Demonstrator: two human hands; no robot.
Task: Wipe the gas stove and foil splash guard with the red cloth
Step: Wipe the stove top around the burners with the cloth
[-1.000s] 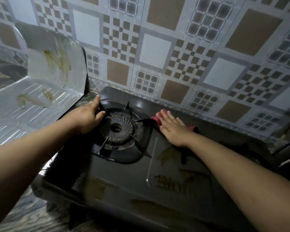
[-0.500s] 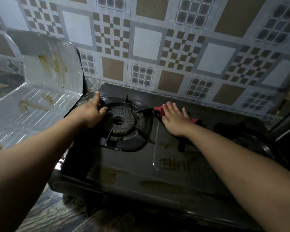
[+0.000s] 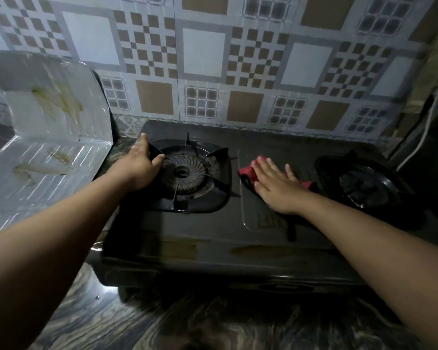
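Note:
A black two-burner gas stove [image 3: 213, 238] sits on a dark marbled counter. My right hand [image 3: 276, 188] lies flat, fingers spread, pressing the red cloth [image 3: 248, 171] onto the stove top between the burners; red edges show on both sides of the hand. At the left burner's pan support [image 3: 187, 173], my left hand [image 3: 142, 162] grips the left side of the ring. A bent foil splash guard [image 3: 48, 137] with brown grease stains stands to the left of the stove.
The right burner [image 3: 364, 185] sits beyond my right hand. A tiled wall [image 3: 213, 59] runs behind the stove. A white cable [image 3: 420, 145] hangs at the far right beside dark objects. Brown smears mark the stove's front panel [image 3: 177, 248].
My right hand has slid the red cloth to the right, away from the left burner. The camera has pulled back, so the right burner and counter front show. The left hand stays on the pan support.

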